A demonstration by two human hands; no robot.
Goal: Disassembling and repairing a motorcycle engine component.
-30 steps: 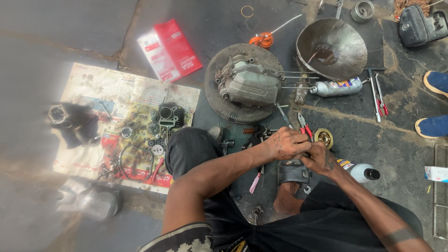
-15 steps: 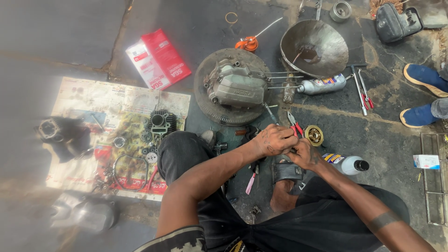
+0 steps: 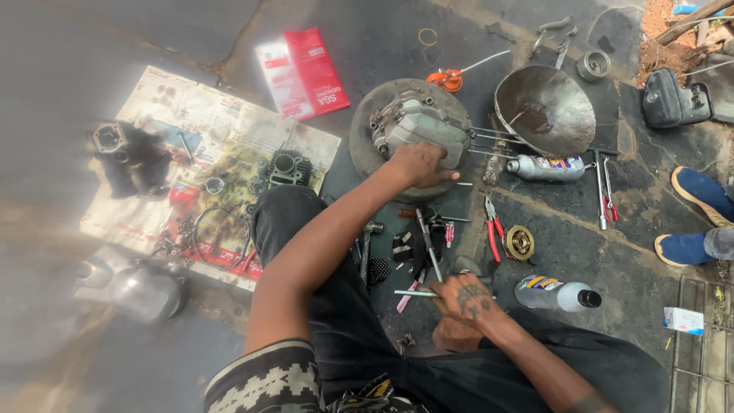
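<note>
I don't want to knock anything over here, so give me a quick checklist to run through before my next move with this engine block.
1. Left hand has contact with the engine block: ok, it rests on the block's near side.
2. Block seated on the round disc under it: ok, it sits within the rim.
3. Right hand free: not ok, it is down among small parts beside a thin metal rod.
4. Long studs clear of the metal bowl: cannot tell, their tips reach its rim.
5. Red-handled pliers out from under the left arm: ok, lying to the side.
</note>
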